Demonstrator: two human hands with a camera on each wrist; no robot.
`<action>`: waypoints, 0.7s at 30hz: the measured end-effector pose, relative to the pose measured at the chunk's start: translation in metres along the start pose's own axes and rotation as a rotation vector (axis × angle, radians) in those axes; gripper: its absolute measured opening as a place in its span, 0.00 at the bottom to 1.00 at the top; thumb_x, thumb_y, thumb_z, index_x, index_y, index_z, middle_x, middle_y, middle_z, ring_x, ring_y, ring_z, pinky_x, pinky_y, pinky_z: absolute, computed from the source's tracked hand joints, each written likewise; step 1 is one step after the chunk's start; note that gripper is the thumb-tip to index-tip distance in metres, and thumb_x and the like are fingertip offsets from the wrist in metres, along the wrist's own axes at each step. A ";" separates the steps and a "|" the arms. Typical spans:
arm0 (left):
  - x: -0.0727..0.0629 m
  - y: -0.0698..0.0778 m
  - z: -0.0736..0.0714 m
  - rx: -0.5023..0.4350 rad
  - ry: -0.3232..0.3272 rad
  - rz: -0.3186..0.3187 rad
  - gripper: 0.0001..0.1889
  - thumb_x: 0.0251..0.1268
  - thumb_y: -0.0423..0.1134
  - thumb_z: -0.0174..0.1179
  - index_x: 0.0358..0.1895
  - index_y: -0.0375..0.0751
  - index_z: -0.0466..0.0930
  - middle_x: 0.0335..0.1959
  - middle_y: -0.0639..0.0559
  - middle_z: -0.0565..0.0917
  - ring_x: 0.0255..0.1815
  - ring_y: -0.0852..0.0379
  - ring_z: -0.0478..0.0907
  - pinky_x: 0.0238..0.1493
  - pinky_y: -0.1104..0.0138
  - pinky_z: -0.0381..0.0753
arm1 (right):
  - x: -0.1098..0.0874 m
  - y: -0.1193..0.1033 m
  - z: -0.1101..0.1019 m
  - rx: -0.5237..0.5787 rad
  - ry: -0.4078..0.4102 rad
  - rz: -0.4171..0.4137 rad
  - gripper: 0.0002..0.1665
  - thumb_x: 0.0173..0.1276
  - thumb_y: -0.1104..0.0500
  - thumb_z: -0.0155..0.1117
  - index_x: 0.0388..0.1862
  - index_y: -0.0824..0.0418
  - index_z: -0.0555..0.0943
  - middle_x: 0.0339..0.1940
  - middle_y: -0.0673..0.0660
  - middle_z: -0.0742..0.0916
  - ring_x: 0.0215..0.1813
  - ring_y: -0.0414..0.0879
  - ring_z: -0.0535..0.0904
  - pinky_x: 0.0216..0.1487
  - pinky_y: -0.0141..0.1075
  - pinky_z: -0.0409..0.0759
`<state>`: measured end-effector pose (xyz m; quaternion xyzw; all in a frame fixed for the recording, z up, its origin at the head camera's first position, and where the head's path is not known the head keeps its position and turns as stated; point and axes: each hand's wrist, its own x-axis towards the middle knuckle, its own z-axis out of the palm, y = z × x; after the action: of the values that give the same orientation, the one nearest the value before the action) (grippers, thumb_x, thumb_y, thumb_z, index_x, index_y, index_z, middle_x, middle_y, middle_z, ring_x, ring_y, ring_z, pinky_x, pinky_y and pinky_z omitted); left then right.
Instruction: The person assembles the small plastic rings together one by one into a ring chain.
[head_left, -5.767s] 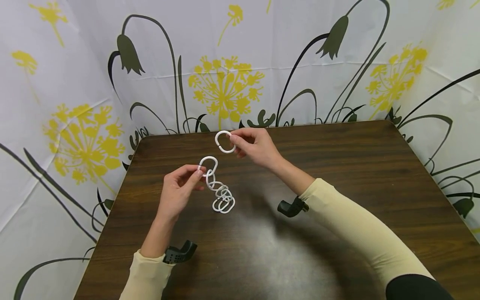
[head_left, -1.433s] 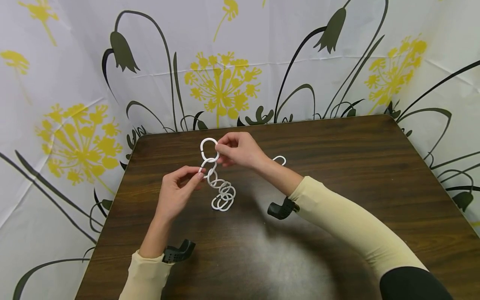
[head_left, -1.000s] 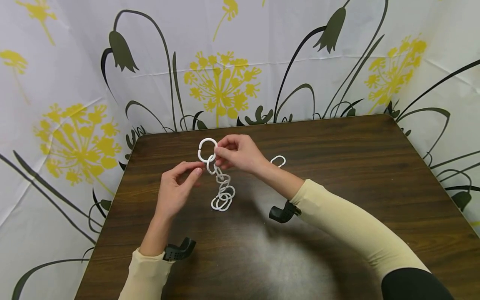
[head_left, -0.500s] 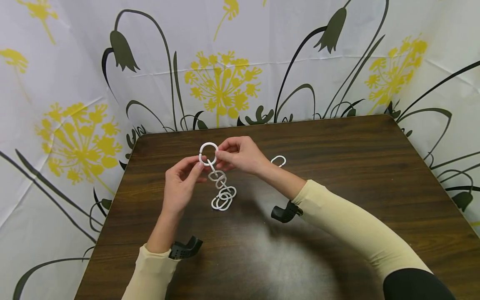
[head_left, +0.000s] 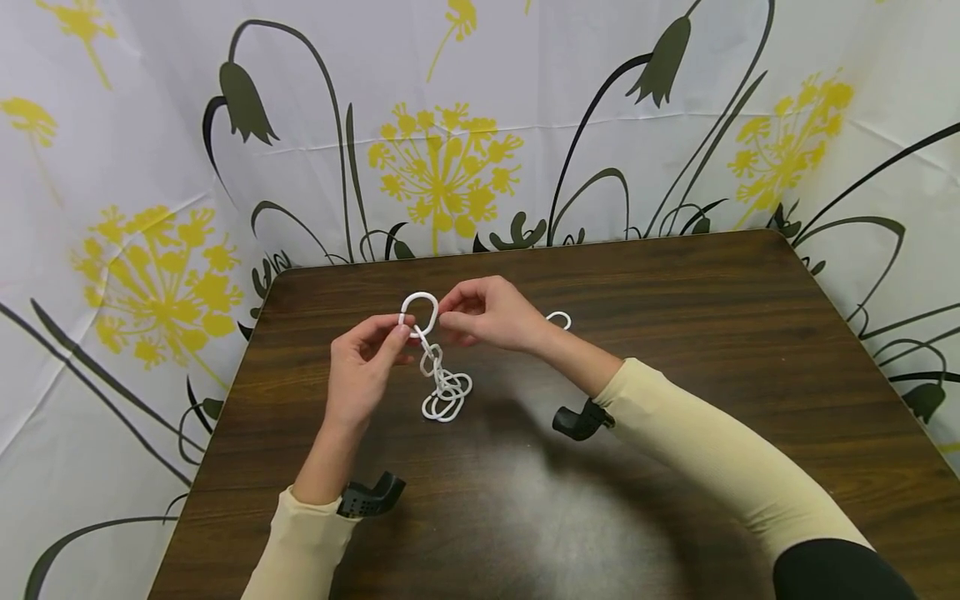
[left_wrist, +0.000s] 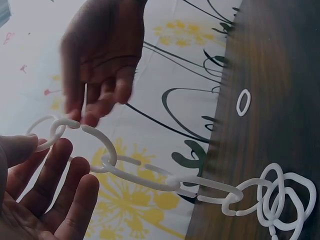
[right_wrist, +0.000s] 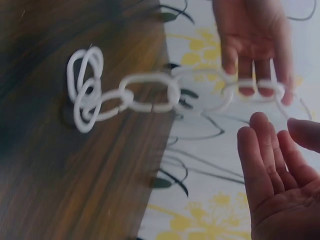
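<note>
In the head view, my left hand (head_left: pixel 358 371) pinches the top link (head_left: pixel 420 295) of a white plastic chain between thumb and fingertips. Below it the chain (left_wrist: pixel 140 181) hangs down, its lower links heaped on the brown table (head_left: pixel 675 333). Small gaps show in the sides of several links. Just right of the top link is my right hand (head_left: pixel 495 317), thumb and fingers parted, with nothing between them. The right wrist view shows those fingers (right_wrist: pixel 260 155) extended beside the chain, slightly blurred.
One loose white link (left_wrist: pixel 243 102) lies on the table behind my right wrist, partly covered in the head view. A white curtain (head_left: pixel 570 50) with yellow and grey-green flowers stands beyond the table's back edge. Each wrist carries a black camera (head_left: pixel 372 496).
A separate link in my right hand became joined as the chain's top link. My left hand shifted its pinch up to that link, and my right hand let go, moving slightly right.
</note>
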<state>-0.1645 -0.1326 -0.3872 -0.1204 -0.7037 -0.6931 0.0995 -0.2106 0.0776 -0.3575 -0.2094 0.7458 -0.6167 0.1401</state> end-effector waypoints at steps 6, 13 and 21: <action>-0.001 0.000 -0.003 0.019 -0.010 -0.008 0.10 0.68 0.29 0.61 0.47 0.24 0.82 0.43 0.37 0.85 0.36 0.55 0.85 0.31 0.66 0.85 | -0.004 0.011 -0.023 -0.345 0.016 -0.052 0.05 0.68 0.60 0.65 0.40 0.61 0.85 0.31 0.53 0.87 0.32 0.42 0.85 0.36 0.37 0.84; -0.003 0.001 -0.004 0.029 -0.025 -0.003 0.10 0.67 0.27 0.60 0.47 0.24 0.81 0.43 0.32 0.84 0.36 0.56 0.84 0.31 0.66 0.86 | -0.006 0.032 -0.066 -0.824 0.002 0.042 0.05 0.68 0.58 0.66 0.39 0.54 0.87 0.34 0.48 0.87 0.36 0.42 0.81 0.40 0.39 0.80; -0.005 0.001 -0.006 0.041 -0.034 -0.006 0.09 0.67 0.28 0.61 0.47 0.25 0.82 0.41 0.43 0.86 0.36 0.55 0.84 0.31 0.65 0.86 | -0.011 0.085 -0.093 -1.100 -0.044 0.136 0.14 0.68 0.60 0.61 0.51 0.58 0.85 0.48 0.53 0.86 0.49 0.50 0.82 0.47 0.49 0.81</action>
<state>-0.1601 -0.1389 -0.3878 -0.1280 -0.7196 -0.6768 0.0877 -0.2562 0.1762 -0.4222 -0.2157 0.9667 -0.1211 0.0651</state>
